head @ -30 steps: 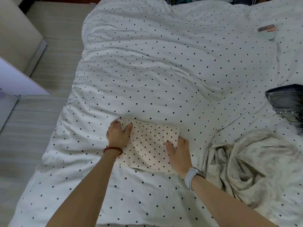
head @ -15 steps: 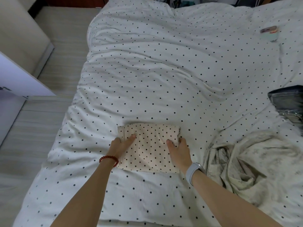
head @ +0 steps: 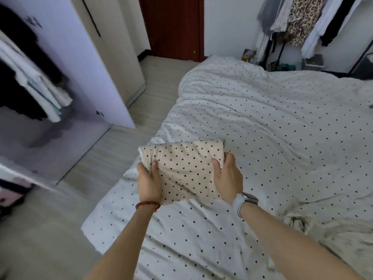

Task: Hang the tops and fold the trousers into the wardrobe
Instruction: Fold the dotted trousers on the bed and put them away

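This is a bedroom in a home. A bed under a white quilt with black dots fills most of the view. On the left an open wardrobe shows hanging clothes, blurred. A dark red wooden door stands in the far wall, and beside the bed's far end a clothes rail carries more garments, one leopard-printed. The floor is pale wood-look boards.

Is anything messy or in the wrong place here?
Yes. A beige garment lies crumpled in a heap on the bed at the lower right, not folded or hung. The folded dotted trousers look neat, gripped by the left hand and right hand.
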